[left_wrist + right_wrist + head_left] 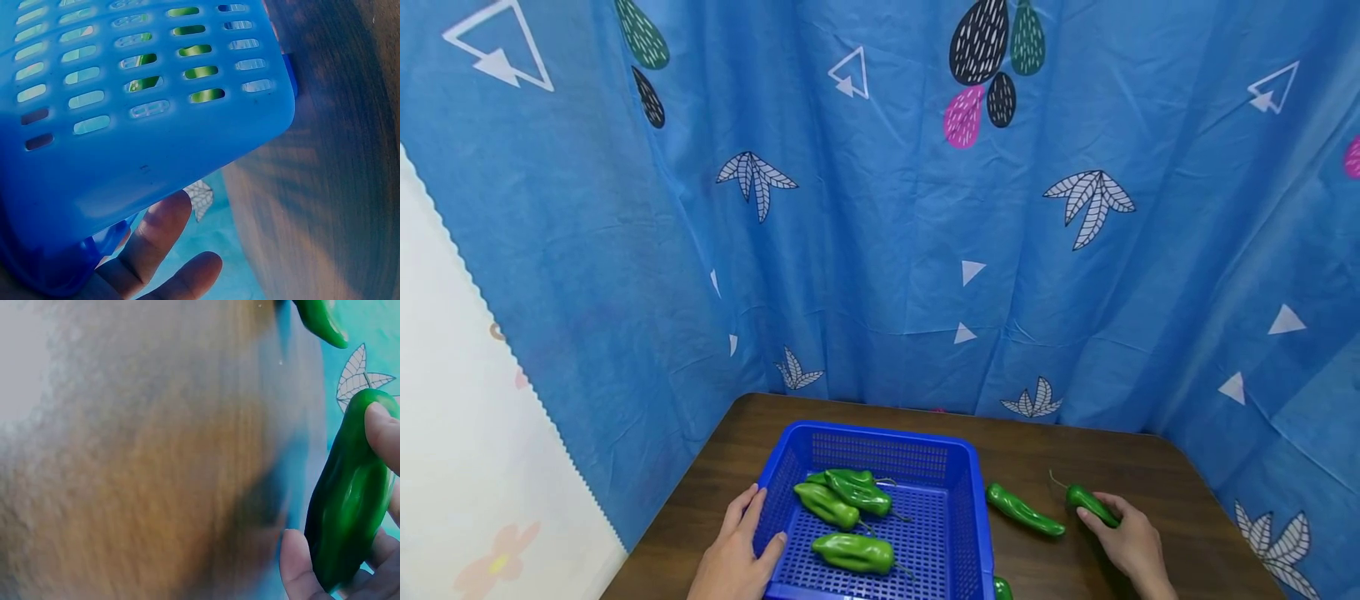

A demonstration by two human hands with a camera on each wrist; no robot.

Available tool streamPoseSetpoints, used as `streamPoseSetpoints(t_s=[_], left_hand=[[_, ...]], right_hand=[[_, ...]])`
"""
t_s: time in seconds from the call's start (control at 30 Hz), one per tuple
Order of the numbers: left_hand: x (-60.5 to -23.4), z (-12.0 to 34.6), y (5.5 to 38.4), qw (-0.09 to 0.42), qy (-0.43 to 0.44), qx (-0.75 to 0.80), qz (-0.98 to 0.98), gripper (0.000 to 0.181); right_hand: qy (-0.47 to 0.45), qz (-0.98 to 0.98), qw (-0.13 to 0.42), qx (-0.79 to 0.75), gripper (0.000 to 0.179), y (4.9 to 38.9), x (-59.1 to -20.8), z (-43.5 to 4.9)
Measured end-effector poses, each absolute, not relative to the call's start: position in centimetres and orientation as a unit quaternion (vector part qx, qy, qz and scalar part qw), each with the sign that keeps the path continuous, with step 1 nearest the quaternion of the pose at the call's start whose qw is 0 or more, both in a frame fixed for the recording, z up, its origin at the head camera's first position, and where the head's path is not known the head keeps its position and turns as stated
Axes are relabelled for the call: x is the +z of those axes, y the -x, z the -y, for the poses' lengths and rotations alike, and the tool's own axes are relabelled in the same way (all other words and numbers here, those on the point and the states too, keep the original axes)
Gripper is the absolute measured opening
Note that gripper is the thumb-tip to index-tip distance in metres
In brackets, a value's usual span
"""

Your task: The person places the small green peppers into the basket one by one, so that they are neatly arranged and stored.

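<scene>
At lower right, the right hand (1126,537) gripped a green chili pepper (1092,505) over the bench (1030,454); at lower centre, the left hand (733,548) grasped a blue basket (880,431) of other peppers (853,552).

Head view forward and down, close wrist views, shared table (1037,458)

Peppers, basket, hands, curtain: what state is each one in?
Basket: upright, open-topped, partly filled
Peppers in the basket: whole, lying on their sides
Pepper right of the basket: lying loose
Pepper at the frame's bottom edge: mostly out of view
Held pepper: whole, in the right hand
Left hand: on the basket's left rim
Curtain: hanging, creased
</scene>
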State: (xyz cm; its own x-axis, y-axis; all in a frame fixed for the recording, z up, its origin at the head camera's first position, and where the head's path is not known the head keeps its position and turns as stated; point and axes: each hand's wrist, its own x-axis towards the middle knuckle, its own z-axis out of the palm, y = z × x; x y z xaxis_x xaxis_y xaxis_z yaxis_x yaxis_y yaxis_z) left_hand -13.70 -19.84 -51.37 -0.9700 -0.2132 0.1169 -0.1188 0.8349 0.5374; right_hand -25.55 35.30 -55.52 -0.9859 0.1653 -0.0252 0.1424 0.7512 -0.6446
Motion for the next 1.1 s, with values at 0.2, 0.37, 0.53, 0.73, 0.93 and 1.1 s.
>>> streamPoseSetpoints(t_s=[0.2, 0.37, 0.53, 0.73, 0.93, 1.1], left_hand=[[-51.4, 20.0, 13.7, 0.089, -0.081, -0.272, 0.955, 0.074], [-51.6, 20.1, 13.7, 0.096, -0.074, -0.270, 0.955, 0.074], [-51.5, 20.0, 13.7, 0.095, -0.074, -0.273, 0.955, 0.074], [-51.5, 20.0, 13.7, 0.090, -0.077, -0.275, 0.954, 0.075], [-51.4, 20.0, 13.6, 0.083, -0.082, -0.277, 0.954, 0.076], [-51.5, 20.0, 13.6, 0.081, -0.085, -0.273, 0.955, 0.075]], right_hand=[[0.063, 0.939, 0.015, 0.338, 0.077, 25.5, -55.0, -35.1], [0.055, 0.942, 0.026, 0.331, 0.074, 25.7, -54.3, -34.5], [0.047, 0.942, 0.050, 0.329, 0.069, 25.8, -53.4, -33.6], [0.042, 0.942, 0.063, 0.326, 0.071, 26.0, -52.2, -32.7], [0.017, 0.946, 0.080, 0.312, 0.070, 26.1, -51.2, -31.5], [0.004, 0.945, 0.100, 0.312, 0.067, 26.0, -50.1, -30.1]])
